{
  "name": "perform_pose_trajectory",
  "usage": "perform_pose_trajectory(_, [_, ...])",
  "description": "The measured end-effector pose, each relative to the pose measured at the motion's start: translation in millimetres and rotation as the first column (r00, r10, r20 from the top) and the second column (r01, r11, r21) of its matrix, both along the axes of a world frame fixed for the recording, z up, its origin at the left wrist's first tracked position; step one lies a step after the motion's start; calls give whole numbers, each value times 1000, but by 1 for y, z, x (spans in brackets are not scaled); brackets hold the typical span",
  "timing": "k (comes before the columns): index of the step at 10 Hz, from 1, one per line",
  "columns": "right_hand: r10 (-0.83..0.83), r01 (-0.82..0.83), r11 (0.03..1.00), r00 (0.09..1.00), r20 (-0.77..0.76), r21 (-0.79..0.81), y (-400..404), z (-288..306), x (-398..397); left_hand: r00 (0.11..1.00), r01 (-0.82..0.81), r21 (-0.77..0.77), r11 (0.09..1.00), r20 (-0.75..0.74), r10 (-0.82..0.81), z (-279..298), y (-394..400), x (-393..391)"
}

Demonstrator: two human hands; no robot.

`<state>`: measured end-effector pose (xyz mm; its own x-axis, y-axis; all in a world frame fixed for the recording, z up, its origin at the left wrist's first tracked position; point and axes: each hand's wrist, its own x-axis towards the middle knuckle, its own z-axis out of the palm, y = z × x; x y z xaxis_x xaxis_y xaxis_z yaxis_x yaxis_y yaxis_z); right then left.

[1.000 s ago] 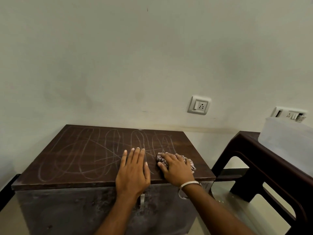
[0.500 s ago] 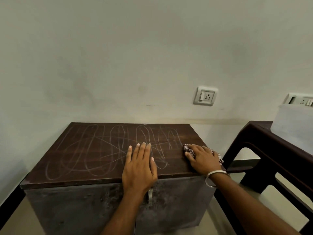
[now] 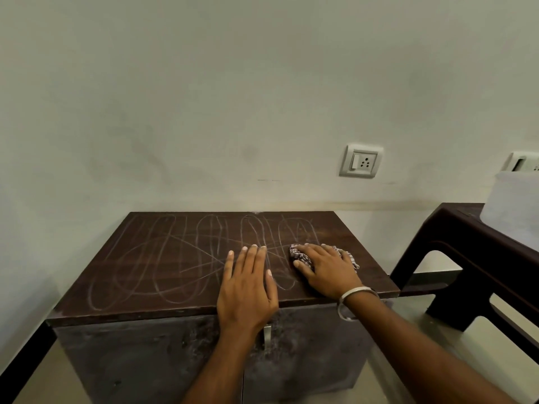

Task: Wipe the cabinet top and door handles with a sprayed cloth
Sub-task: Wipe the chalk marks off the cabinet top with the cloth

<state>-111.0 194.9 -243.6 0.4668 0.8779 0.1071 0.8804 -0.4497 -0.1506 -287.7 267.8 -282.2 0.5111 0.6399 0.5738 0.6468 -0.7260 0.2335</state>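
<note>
The dark wood-grain cabinet top [image 3: 163,258] carries pale looping chalk-like lines; the left hand [image 3: 248,290] lies flat on its near edge, fingers straight. The right hand [image 3: 326,269] presses a crumpled patterned cloth [image 3: 297,253] on the right part, mostly hiding it. A metal door handle [image 3: 267,335] is partly hidden below the left wrist.

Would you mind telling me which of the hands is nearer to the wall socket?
Right. The right hand presses the cloth almost directly below the wall socket; the left hand lies flat farther left.
</note>
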Motion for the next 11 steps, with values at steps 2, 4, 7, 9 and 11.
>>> perform_pose_trajectory(2, [-156, 156, 987, 988, 5, -25, -20, 1, 42, 1000, 4, 7, 1000, 7, -4, 0, 0, 0])
perform_pose_trajectory(4, [-198, 199, 979, 980, 12, -43, -10, 0, 40, 1000, 5, 10, 1000, 4, -5, -2, 1, 2])
perform_pose_trajectory(7, [-13, 13, 1000, 1000, -22, -14, 34, 1, -5, 1000, 6, 14, 1000, -6, -5, -2, 0, 1])
perform_pose_trajectory(9, [6, -7, 1000, 999, -33, -26, 26, 3, 16, 1000, 27, 11, 1000, -16, -27, -4, 2, -5])
perform_pose_trajectory(11, [-176, 175, 984, 984, -11, -42, 3, 4, 59, 1000, 14, 11, 1000, -21, -14, -6, 2, -5])
